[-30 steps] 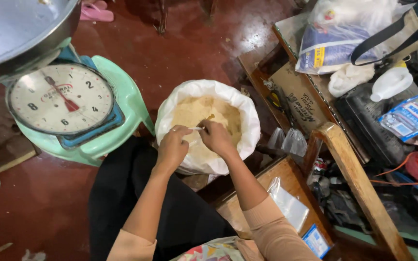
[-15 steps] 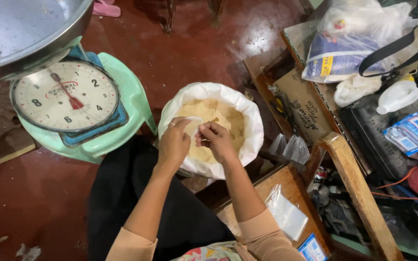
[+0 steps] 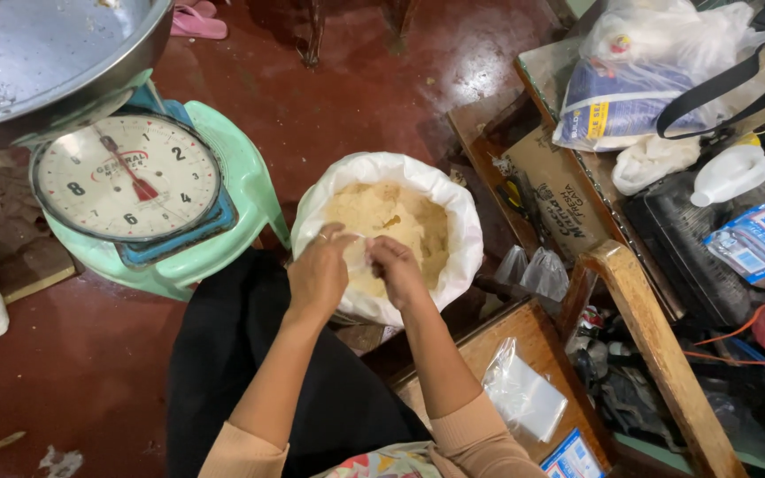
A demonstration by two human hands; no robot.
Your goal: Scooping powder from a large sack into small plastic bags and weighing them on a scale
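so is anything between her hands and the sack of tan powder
Nothing visible. Both the left hand and the right hand are already over the open mouth of the white sack, above the tan powder. The scale stands off to the side.

A single camera worn on the person's head looks steeply down from close above the lap and forearms. It faces forward over a white sack point(image 3: 386, 232), with a scale point(image 3: 127, 177) at left and cluttered crates point(image 3: 577, 190) at right.
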